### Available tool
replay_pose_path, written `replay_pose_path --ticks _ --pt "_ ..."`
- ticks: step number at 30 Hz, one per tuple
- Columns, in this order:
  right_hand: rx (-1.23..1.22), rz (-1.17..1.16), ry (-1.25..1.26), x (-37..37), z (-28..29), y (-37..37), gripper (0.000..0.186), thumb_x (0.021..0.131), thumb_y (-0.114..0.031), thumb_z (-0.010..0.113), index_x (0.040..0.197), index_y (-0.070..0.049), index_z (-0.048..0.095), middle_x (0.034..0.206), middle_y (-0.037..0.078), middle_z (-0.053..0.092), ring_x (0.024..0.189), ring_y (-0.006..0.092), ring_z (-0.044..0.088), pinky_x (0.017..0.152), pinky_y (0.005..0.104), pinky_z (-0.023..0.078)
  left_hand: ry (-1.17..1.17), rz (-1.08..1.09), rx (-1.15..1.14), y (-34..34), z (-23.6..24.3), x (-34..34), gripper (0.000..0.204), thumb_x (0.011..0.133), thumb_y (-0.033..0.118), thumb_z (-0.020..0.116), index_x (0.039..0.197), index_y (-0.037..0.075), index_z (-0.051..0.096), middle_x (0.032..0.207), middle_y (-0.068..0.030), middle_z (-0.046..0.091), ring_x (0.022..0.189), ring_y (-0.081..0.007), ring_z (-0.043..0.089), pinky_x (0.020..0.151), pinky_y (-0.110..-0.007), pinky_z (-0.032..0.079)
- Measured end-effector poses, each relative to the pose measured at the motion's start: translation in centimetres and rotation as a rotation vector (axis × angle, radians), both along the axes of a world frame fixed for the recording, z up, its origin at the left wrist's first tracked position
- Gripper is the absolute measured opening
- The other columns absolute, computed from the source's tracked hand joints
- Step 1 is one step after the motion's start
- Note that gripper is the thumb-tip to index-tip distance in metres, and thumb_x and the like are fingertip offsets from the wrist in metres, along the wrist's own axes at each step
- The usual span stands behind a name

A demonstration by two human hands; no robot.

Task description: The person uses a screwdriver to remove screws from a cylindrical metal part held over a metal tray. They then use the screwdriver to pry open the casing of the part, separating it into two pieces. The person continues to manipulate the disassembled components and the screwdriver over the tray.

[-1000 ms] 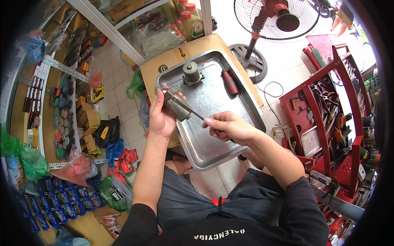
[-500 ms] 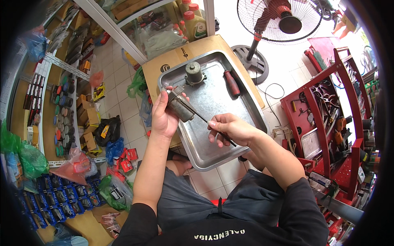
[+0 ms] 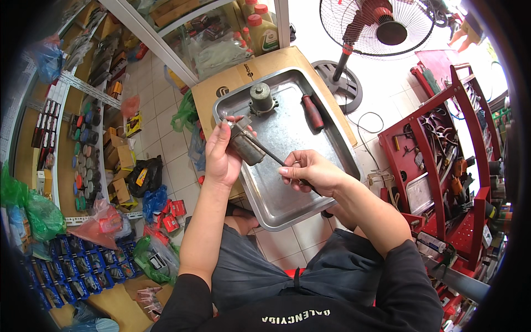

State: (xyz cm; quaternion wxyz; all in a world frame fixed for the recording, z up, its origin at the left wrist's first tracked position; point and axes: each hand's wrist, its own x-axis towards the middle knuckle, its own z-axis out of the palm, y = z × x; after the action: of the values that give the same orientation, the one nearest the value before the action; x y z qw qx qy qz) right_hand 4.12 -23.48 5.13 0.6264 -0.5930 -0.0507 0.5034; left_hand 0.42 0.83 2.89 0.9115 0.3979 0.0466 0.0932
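Note:
My left hand (image 3: 222, 155) grips a grimy metal cylindrical motor (image 3: 247, 148), tilted over the tray's left side, with fingers around its upper end. A long, thin dark tool (image 3: 271, 155) runs diagonally from the motor's top; my right hand (image 3: 307, 174) holds it lower down, thumb and fingers closed on it. I cannot make out its tip. Beneath both hands lies a steel tray (image 3: 340, 152) on cardboard (image 3: 204, 97). A second, shorter metal housing (image 3: 263, 99) stands upright in its back part, and a red-and-black handled tool (image 3: 312, 113) lies to its right.
A standing fan (image 3: 376, 33) is at back right, its cord on the tiles. A red tool cart (image 3: 426, 127) holds pliers and other tools at right. Shelves (image 3: 88, 138) with small parts and bagged items line the left. A glass cabinet (image 3: 210, 39) with bottles is behind the tray.
My right hand's fingers loosened half a second ago and are curled round the thin tool again, a little differently. The motor and my left hand have barely moved.

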Motion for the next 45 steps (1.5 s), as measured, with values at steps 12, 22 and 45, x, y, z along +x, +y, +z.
replay_pose_path --ticks 12,22,45 --pt "0.035 -0.05 0.002 -0.4 -0.3 0.3 0.032 0.104 -0.028 0.066 0.107 0.004 0.068 0.085 0.008 0.069 0.064 0.0084 0.047 0.055 0.0247 0.039 -0.017 -0.01 0.016 -0.5 0.0 0.0 0.033 0.104 0.029 0.062 0.125 0.004 0.059 0.128 -0.0122 0.063 0.108 -0.0245 0.066 0.098 -0.047 0.057" --pt "0.14 -0.043 0.127 0.0 -1.4 0.2 0.031 0.107 -0.029 0.059 0.112 0.002 0.062 0.088 0.009 0.069 0.067 0.0096 0.054 0.062 0.0246 0.043 -0.008 -0.026 0.033 -1.0 0.1 0.0 0.032 0.105 0.028 0.062 0.126 0.003 0.058 0.128 -0.0125 0.063 0.106 -0.023 0.066 0.096 -0.045 0.058" --pt "0.274 -0.063 0.382 0.0 -0.7 0.2 0.028 0.101 -0.022 0.069 0.111 0.003 0.059 0.084 0.005 0.064 0.06 0.0091 0.046 0.058 0.0234 0.037 0.006 -0.017 0.009 -1.2 0.0 -0.1 0.03 0.105 0.025 0.062 0.125 0.003 0.058 0.129 -0.0132 0.063 0.105 -0.0242 0.067 0.095 -0.044 0.058"
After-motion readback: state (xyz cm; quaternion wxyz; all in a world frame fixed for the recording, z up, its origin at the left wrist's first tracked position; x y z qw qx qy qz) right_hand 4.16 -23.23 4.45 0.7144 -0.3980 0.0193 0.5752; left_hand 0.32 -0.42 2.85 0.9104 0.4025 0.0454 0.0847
